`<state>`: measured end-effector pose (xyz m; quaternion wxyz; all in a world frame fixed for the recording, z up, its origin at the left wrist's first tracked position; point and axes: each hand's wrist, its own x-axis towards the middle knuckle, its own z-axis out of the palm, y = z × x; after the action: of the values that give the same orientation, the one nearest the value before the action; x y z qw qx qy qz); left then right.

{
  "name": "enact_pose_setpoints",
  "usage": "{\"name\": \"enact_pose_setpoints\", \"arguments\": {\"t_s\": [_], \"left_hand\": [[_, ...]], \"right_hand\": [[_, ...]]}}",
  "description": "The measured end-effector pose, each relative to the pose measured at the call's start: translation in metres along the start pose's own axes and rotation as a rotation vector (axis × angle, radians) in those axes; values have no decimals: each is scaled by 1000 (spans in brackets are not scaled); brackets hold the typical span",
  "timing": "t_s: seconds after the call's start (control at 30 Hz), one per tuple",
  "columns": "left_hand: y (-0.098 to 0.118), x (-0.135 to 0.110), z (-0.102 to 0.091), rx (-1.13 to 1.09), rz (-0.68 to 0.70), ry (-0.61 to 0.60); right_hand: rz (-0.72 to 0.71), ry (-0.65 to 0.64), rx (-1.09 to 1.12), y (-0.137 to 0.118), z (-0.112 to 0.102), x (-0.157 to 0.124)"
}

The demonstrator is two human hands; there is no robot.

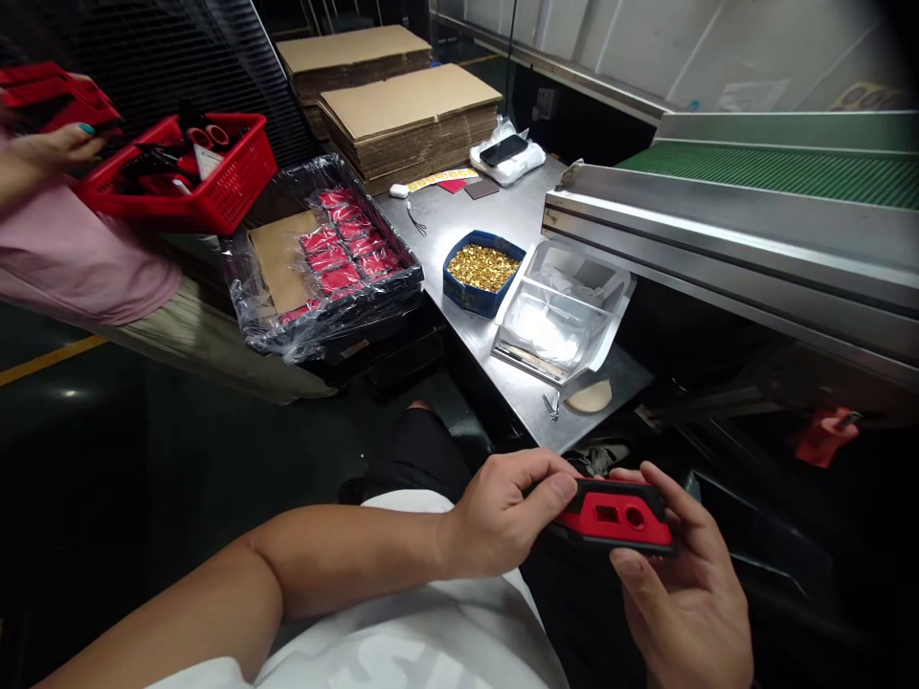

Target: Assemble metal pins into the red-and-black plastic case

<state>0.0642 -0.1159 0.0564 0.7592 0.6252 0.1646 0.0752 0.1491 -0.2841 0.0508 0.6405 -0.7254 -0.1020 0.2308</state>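
A red and black plastic part (616, 517) with a square hole and a round hole is held low in front of me, over my lap. My left hand (506, 512) grips its left end, thumb on top and fingers curled. My right hand (682, 584) cradles its right end from below, fingers wrapped round the edge. A metal table (503, 378) lies just beyond my hands.
On the table stand a blue tub of gold pieces (482, 271), a clear plastic tray (564, 311) and a phone on a white pack (506, 153). A black tray of red parts (337, 254) sits left of it. Another person's hand (61, 148) holds a red basket (183, 172). Cardboard stacks (409, 120) behind, conveyor (775, 172) right.
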Motion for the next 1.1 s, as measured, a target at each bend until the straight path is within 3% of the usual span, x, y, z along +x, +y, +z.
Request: {"name": "enact_pose_setpoints", "arguments": {"t_s": [0.37, 0.63, 0.73, 0.9, 1.1], "left_hand": [[5, 2, -10, 86, 62, -100], [-1, 5, -2, 164, 52, 9], [-1, 5, -1, 138, 82, -1], [-9, 6, -6, 165, 225, -47], [-16, 7, -5, 217, 243, 16]], "right_hand": [[-13, -13, 1, 2, -3, -1], [-44, 56, -53, 4, 4, -4], [-34, 87, -46, 5, 3, -2], [128, 50, 151, 4, 2, -1], [205, 194, 395, 5, 11, -4]]}}
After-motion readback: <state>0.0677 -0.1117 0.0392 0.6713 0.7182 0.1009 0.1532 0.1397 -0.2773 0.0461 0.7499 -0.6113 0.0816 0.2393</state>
